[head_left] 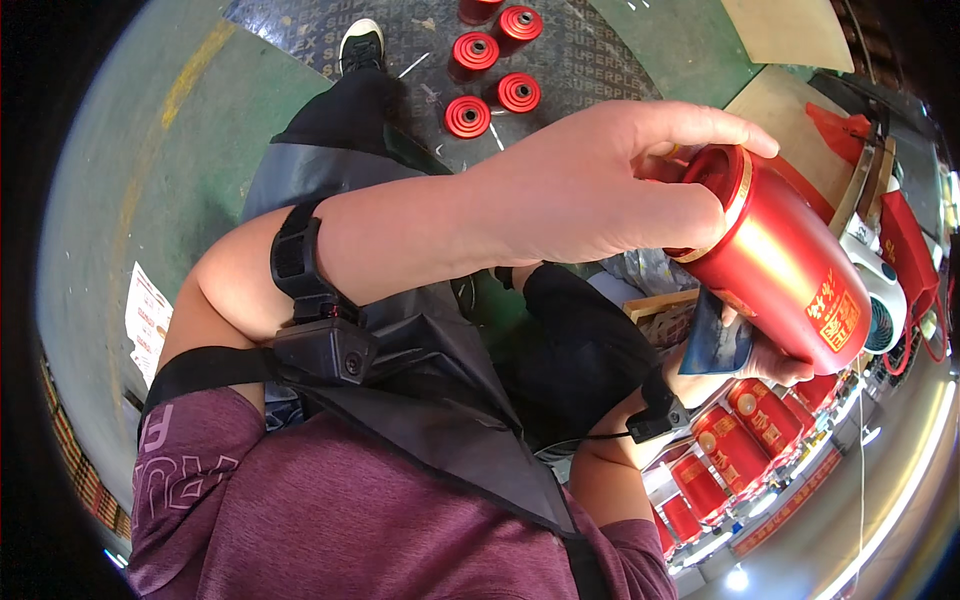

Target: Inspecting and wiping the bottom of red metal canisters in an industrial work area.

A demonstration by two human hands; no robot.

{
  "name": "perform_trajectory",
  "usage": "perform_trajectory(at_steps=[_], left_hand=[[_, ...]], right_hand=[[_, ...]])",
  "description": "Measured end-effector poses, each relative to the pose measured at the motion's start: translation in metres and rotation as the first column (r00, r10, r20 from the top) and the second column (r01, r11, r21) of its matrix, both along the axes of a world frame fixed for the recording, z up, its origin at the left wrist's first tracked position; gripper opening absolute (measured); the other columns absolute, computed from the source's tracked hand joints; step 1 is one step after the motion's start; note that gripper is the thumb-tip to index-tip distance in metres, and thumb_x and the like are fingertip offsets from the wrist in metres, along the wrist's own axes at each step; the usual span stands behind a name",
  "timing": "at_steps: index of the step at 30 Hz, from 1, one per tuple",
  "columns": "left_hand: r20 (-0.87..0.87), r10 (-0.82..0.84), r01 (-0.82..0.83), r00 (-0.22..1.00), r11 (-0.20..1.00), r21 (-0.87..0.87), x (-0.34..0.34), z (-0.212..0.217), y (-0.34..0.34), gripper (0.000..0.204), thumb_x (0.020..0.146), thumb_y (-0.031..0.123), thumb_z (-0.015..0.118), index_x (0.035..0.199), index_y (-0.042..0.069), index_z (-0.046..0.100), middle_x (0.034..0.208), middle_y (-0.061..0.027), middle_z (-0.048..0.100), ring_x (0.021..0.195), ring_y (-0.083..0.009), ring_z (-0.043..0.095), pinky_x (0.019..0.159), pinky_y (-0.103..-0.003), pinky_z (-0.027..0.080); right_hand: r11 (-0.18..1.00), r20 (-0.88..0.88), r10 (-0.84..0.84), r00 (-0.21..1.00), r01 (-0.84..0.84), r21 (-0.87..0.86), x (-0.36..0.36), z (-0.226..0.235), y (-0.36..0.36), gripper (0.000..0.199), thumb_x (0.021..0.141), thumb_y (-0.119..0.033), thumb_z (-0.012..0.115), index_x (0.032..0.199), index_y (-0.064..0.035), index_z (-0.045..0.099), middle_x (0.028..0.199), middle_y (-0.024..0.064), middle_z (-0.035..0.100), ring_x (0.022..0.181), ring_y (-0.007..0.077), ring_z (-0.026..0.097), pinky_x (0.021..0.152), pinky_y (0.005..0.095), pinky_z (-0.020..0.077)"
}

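Observation:
A red cylindrical tin [790, 285] with a gold rim and a gold label lies tilted in the air at the right. My left hand [600, 190] reaches across from the left and grips the tin's lid end, with fingers curled over the top. My right hand [750, 365] is under the tin and supports its lower side. It also holds a blue flat packet [715, 345] against the tin. Both wrists wear black straps.
Several more red tins [740, 440] stand in rows at the lower right. Red round lids [490, 75] lie on a dark mat on the green floor beside my shoe [360, 45]. A wooden box [665, 305] sits behind the tin, and a paper sheet [148, 320] lies on the floor at the left.

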State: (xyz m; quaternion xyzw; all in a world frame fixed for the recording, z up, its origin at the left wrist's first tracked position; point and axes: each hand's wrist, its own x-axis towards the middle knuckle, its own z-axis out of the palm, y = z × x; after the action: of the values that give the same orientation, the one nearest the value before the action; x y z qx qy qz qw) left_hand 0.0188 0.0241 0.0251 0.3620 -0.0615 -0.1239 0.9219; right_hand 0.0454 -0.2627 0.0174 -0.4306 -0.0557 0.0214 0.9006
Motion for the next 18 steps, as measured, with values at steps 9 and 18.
perform_trajectory(at_steps=[9, 18], left_hand=[[0.071, 0.07, -0.068, 0.995, 0.997, -0.022, 0.002, -0.011, -0.01, 0.058, 0.088, 0.013, 0.068, 0.143, 0.0, 0.056, 0.114, -0.0028, 0.064, 0.107, -0.0119, 0.059, 0.095, -0.03, 0.048], [0.002, 0.017, -0.017, 1.0, 1.0, 0.016, 0.0, -0.001, 0.0, 0.058, 0.088, 0.013, 0.067, 0.142, -0.004, 0.055, 0.114, -0.0053, 0.065, 0.111, -0.0139, 0.06, 0.099, -0.031, 0.048]], right_hand=[[0.99, -0.039, -0.116, 0.992, 0.112, -0.087, -0.001, 0.002, 0.002, 0.118, 0.067, -0.071, 0.083, 0.155, -0.0066, 0.037, 0.15, 0.0189, 0.051, 0.133, 0.0421, 0.054, 0.11, 0.0684, 0.044], [0.974, -0.03, -0.15, 0.988, 0.142, -0.176, -0.003, 0.004, 0.007, 0.118, 0.066, -0.068, 0.085, 0.155, -0.0072, 0.037, 0.153, 0.0195, 0.046, 0.138, 0.0431, 0.048, 0.113, 0.0706, 0.0386]])
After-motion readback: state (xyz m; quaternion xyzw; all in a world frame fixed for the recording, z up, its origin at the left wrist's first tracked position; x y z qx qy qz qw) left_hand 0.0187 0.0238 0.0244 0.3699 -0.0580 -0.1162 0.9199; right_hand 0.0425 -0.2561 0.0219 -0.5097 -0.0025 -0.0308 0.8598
